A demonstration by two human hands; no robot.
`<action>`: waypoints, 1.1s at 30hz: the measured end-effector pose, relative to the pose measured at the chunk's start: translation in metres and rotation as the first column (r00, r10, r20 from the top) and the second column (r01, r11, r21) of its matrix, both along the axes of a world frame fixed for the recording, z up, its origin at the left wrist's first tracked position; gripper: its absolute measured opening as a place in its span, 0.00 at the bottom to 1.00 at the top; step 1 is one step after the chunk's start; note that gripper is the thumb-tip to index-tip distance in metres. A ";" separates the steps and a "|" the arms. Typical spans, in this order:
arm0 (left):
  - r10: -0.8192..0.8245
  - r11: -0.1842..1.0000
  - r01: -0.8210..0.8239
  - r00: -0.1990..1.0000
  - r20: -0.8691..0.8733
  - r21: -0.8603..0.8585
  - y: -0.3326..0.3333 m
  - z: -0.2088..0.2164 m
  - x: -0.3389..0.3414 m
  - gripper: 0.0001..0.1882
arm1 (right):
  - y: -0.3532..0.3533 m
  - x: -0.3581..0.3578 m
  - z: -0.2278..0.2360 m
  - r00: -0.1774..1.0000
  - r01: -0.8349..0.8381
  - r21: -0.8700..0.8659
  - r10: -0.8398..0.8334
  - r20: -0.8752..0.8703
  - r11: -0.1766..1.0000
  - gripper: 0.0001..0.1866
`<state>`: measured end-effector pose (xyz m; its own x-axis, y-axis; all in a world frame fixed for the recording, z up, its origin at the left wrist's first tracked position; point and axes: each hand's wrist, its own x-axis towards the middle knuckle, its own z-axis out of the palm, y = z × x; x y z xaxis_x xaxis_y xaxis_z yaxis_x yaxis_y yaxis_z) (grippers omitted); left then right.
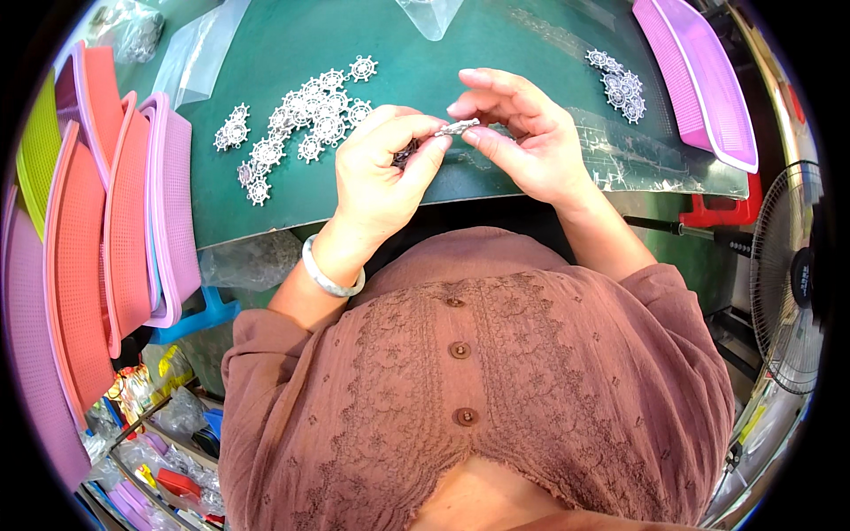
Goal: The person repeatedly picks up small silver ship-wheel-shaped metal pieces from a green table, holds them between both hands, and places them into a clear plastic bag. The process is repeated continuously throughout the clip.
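Over the near edge of the green table, my left hand (382, 168) pinches a small silver metal piece (458, 127) between thumb and forefinger. It is seen edge-on, so its full shape is hidden. Darker metal bits (405, 154) show inside the curl of the same hand. My right hand (531, 142) is held close to the piece's other end, thumb and fingers apart, the thumb tip right beside it. To the left lies a loose heap of silver ship's-wheel charms (314, 111), with a smaller cluster (233, 129) beside it. More wheel charms (623, 92) lie at the right.
Stacked pink, coral and purple plastic baskets (173, 203) line the left side. A purple basket (691, 80) stands at the table's right edge, near a fan (788, 274). Clear plastic bags (205, 57) lie at the back of the green table (531, 44).
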<state>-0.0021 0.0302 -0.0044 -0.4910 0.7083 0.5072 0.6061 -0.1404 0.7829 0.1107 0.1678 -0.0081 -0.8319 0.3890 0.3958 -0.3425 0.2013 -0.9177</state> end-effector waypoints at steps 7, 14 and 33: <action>0.020 0.996 -0.039 0.973 -0.230 -0.080 -0.001 0.006 0.002 0.06 | -0.001 0.003 0.019 0.997 0.049 0.410 -0.070 0.036 0.911 0.23; -0.002 0.997 -0.002 0.998 -0.058 -0.076 -0.001 0.003 0.001 0.07 | -0.002 0.001 0.009 0.998 0.066 0.210 -0.062 -0.027 0.975 0.21; 0.026 0.999 -0.022 0.995 -0.091 0.044 -0.002 -0.002 -0.003 0.05 | 0.001 0.002 0.006 0.999 0.049 0.003 -0.049 0.009 0.999 0.23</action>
<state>-0.0054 0.0282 -0.0062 -0.4577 0.6737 0.5802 0.6786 -0.1568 0.7175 0.1123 0.1690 -0.0023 -0.8156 0.4283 0.3890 -0.3236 0.2198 -0.9203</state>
